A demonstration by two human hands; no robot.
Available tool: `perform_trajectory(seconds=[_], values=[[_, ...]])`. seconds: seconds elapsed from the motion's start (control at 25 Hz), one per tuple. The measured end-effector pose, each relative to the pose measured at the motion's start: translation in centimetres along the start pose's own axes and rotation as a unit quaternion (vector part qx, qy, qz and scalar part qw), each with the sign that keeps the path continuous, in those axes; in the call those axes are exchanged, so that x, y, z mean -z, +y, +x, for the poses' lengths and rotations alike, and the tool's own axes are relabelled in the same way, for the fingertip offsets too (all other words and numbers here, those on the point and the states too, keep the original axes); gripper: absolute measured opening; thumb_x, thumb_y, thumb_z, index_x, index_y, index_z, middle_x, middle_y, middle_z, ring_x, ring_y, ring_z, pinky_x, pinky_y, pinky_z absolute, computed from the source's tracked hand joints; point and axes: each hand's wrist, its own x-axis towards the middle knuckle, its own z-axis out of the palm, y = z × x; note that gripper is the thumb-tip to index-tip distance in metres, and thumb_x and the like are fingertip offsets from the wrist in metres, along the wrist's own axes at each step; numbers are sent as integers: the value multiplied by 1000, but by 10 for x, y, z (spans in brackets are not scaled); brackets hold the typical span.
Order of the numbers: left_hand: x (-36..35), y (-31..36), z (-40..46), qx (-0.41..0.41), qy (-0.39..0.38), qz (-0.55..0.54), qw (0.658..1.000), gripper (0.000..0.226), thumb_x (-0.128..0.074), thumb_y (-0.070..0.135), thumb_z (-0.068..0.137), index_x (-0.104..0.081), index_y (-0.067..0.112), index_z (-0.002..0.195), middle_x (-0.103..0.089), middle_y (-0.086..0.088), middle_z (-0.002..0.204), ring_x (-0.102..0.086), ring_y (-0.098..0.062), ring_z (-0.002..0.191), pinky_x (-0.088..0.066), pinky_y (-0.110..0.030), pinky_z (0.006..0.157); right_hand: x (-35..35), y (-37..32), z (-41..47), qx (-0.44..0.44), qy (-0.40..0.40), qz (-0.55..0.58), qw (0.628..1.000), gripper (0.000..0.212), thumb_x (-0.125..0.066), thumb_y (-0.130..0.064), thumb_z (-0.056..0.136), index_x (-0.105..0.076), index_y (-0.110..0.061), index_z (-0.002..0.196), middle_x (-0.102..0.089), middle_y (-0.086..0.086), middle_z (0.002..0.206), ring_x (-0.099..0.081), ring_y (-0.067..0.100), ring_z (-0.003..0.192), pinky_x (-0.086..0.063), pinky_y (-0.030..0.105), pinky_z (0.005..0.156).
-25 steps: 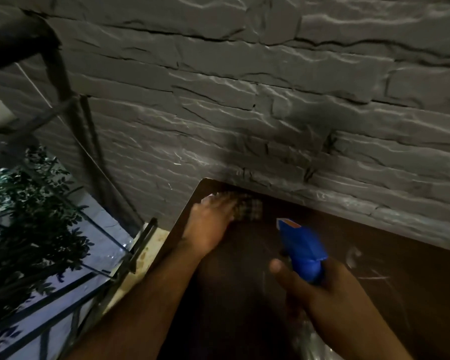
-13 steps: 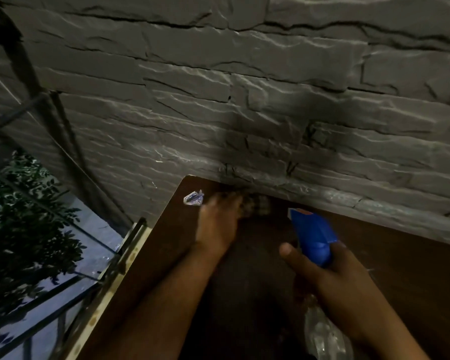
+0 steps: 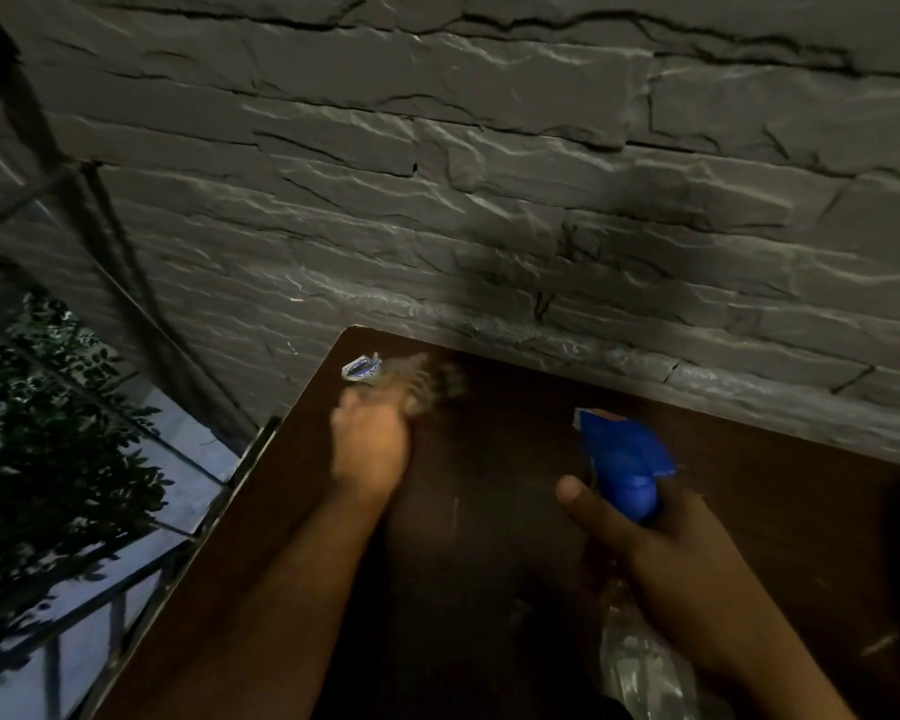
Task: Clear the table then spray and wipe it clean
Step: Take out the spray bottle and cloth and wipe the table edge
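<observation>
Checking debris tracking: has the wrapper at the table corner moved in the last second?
No. The wrapper sits just inside the far left corner of the table, as before, beside the left hand.

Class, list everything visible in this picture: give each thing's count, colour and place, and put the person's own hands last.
Dark brown wooden table: one, against the wall.
Grey stone-faced wall: one, behind the table.
Small white-and-blue crumpled wrapper: one, at the table's far left corner.
Blurred checked wiping cloth: one, brownish, under the left fingers.
Clear spray bottle with blue trigger head: one, over the table's right part.
Green leafy plant: one, lower left, beyond the dark railing.
Left hand: on the cloth.
Right hand: grips the bottle.
</observation>
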Motion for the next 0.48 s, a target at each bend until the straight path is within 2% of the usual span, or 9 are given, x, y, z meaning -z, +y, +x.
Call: perform_trajectory(seconds=[0.08,0.12,0.2,0.24,0.28,0.32,0.36,0.4,0.48], values=[[18,-43,1,169,36,-21,985,24,-51,11,86,-60,15,108,-60,-22,106,-55,-41,95,-46,-41,80,5,4,-4,3,2,-12,1000,47,-63,-51,70,-58,-7,86,-67,22,71,-57,10,43,-43,11,39],[22,-39,-7,179,46,-30,982,22,-53,12,86,-60,15,106,-60,-21,103,-55,-40,94,-46,-40,79,6,6,-7,6,3,-14,1000,43,-64,-48,74,-58,-8,86,-68,22,71,-55,8,42,-42,11,39],[14,13,-42,79,26,-31,996,26,-56,16,86,-59,22,111,-62,-11,104,-56,-30,94,-45,-34,77,7,9,-12,16,2,-10,1000,38,-65,-45,76,-58,-9,84,-66,18,63,-55,8,41,-43,11,39],[9,47,-70,-26,5,-57,998,28,-55,20,87,-57,27,114,-64,-4,105,-55,-22,95,-46,-30,77,8,11,-14,18,1,-6,1000,36,-66,-44,76,-59,-10,82,-64,12,57,-55,8,40,-43,11,39],[0,71,-98,-150,-1,-44,988,29,-53,24,87,-56,31,115,-65,3,108,-54,-16,96,-48,-26,77,8,12,-17,21,-2,-3,1000,34,-67,-44,76,-59,-11,81,-62,8,53,-54,8,39,-42,12,39],[-3,78,-111,-224,1,-36,974,32,-50,28,87,-56,34,117,-66,8,112,-54,-13,98,-51,-25,78,9,12,-19,24,-6,-1,1000,33,-67,-44,76,-59,-12,80,-61,5,51,-54,7,39,-42,13,39],[-3,73,-109,-243,-1,-34,969,35,-49,27,87,-58,34,120,-65,8,118,-56,-14,100,-52,-27,80,10,13,-22,26,-11,-5,1000,34,-67,-45,75,-59,-12,80,-62,5,52,-54,7,39,-42,14,39],[4,53,-95,-208,-1,-53,977,39,-50,22,88,-58,31,125,-64,4,123,-57,-19,101,-52,-31,83,11,14,-25,28,-15,-10,999,36,-66,-46,75,-59,-11,81,-63,7,54,-55,8,40,-43,14,40],[30,-13,-54,26,21,-26,999,40,-52,9,90,-57,23,127,-63,-10,123,-56,-29,103,-49,-39,90,15,17,-31,32,-26,-18,999,38,-65,-47,76,-59,-10,84,-66,10,58,-56,8,40,-42,12,39]])
